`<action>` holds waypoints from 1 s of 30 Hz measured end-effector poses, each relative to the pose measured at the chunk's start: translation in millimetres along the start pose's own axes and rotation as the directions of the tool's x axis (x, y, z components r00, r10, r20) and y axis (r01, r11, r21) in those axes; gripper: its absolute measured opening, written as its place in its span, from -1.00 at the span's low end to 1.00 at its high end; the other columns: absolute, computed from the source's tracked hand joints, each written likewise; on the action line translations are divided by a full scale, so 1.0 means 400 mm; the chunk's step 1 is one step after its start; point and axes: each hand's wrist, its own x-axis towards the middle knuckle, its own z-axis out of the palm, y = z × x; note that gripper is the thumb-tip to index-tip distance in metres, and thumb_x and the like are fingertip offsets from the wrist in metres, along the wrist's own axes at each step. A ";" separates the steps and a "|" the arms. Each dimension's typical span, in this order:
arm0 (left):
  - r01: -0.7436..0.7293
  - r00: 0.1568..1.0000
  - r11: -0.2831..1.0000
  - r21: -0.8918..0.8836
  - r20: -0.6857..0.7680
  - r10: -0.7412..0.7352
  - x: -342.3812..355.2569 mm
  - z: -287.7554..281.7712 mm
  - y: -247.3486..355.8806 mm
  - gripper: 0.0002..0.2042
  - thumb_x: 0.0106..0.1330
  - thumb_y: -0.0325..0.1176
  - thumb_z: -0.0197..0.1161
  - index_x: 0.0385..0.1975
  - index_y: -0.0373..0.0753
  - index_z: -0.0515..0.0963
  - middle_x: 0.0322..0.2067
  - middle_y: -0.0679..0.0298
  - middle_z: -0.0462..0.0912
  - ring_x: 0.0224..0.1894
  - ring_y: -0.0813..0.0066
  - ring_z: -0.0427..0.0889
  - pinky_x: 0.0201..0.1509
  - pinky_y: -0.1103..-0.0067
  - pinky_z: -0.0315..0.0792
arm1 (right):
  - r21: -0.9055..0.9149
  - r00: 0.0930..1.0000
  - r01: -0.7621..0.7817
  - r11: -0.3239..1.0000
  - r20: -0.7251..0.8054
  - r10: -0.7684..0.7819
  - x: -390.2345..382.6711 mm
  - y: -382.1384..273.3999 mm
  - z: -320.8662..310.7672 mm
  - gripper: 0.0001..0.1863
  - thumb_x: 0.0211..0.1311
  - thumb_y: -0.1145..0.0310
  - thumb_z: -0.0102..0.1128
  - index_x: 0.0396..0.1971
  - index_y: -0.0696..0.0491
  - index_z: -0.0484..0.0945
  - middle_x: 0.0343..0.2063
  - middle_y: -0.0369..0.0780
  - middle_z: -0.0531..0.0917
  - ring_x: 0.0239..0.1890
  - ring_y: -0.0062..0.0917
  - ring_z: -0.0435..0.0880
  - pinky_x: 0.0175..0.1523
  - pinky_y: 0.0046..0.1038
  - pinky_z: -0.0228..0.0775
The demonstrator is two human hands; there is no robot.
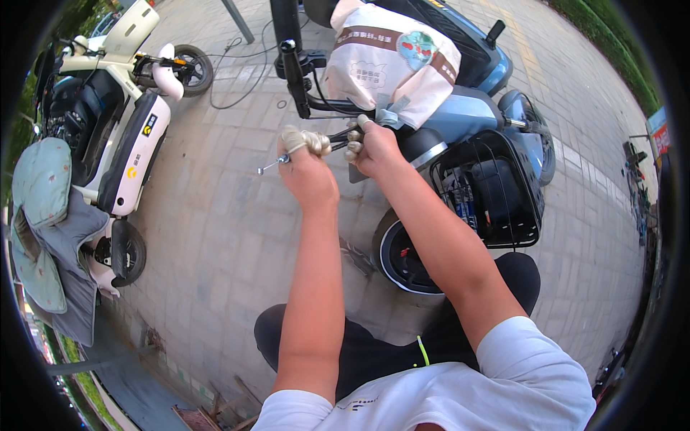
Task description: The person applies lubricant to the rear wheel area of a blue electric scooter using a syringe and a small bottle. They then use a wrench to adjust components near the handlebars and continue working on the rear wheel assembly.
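Observation:
My left hand is closed around a thin metal tool whose silver tip sticks out to the left. My right hand grips a black brake lever and cable on the handlebar of a blue electric scooter. The two hands sit close together, almost touching. The black handlebar grip rises just above them. A beige and brown cover drapes over the scooter's front.
A black wire basket hangs on the blue scooter, above its front wheel. A white and black scooter with grey cushions is parked at the left. Grey brick paving lies between them. Cables trail on the ground.

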 end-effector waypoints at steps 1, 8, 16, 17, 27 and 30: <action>-0.004 1.000 0.998 0.058 -0.019 0.005 -0.008 -0.010 -0.005 -0.79 0.50 -0.26 0.01 -0.39 -0.19 0.36 -0.43 0.31 0.47 -0.33 0.50 0.48 -0.25 0.54 0.41 | 0.011 1.000 -0.006 1.000 0.002 0.006 0.003 -0.003 -0.002 -0.76 0.50 0.20 -0.04 -0.32 0.03 0.42 -0.60 -0.37 0.37 -0.66 -0.63 0.26 -0.52 -0.46 0.22; 0.069 0.994 0.996 0.051 0.086 -0.073 -0.064 -0.075 0.029 -0.59 0.55 -0.22 -0.13 0.29 -0.26 0.26 0.22 0.12 0.40 0.26 0.24 0.37 0.32 0.20 0.26 | -0.250 0.998 -0.031 0.968 0.050 0.045 -0.032 -0.043 -0.044 -0.66 0.44 0.12 0.05 -0.33 0.13 0.49 -0.59 -0.30 0.48 -0.64 -0.55 0.41 -0.51 -0.40 0.33; 0.144 0.978 0.988 -0.061 0.158 -0.133 -0.033 -0.046 0.011 -0.48 0.53 0.08 -0.13 0.24 -0.21 0.31 0.20 0.20 0.43 0.27 0.31 0.36 0.32 0.26 0.22 | -0.657 0.703 0.673 0.340 0.425 -0.570 -0.226 -0.060 0.065 -0.87 0.32 0.40 0.19 -0.31 0.17 0.58 -0.54 -0.35 0.57 -0.58 -0.77 0.45 -0.49 -0.63 0.28; 0.141 0.977 0.989 -0.049 0.171 -0.131 -0.027 -0.047 0.007 -0.49 0.52 0.08 -0.11 0.20 -0.21 0.34 0.16 0.21 0.46 0.25 0.32 0.38 0.31 0.27 0.25 | -0.637 0.625 0.736 0.229 0.511 -0.589 -0.235 -0.067 0.072 -0.87 0.30 0.42 0.20 -0.30 0.19 0.59 -0.53 -0.36 0.58 -0.55 -0.78 0.47 -0.47 -0.64 0.29; 0.077 0.962 0.996 0.046 0.260 -0.087 0.062 -0.095 -0.023 -0.67 0.49 -0.05 0.06 -0.20 -0.22 0.51 -0.26 0.28 0.55 -0.19 0.41 0.52 -0.11 0.42 0.46 | -0.770 0.664 0.610 0.189 0.367 -0.651 -0.184 -0.171 -0.050 -0.77 0.28 0.36 0.24 -0.25 0.24 0.65 -0.56 -0.29 0.61 -0.54 -0.68 0.49 -0.40 -0.54 0.35; 0.085 0.959 0.996 0.004 0.271 -0.083 0.069 -0.118 -0.023 -0.67 0.49 -0.06 0.07 -0.27 -0.24 0.52 -0.32 0.28 0.54 -0.23 0.40 0.51 -0.11 0.42 0.46 | -0.803 0.588 0.552 -0.227 0.568 -0.576 -0.109 -0.069 -0.100 -0.75 0.25 0.41 0.18 -0.13 0.21 0.61 -0.29 -0.06 0.66 -0.25 -0.23 0.65 -0.08 -0.29 0.47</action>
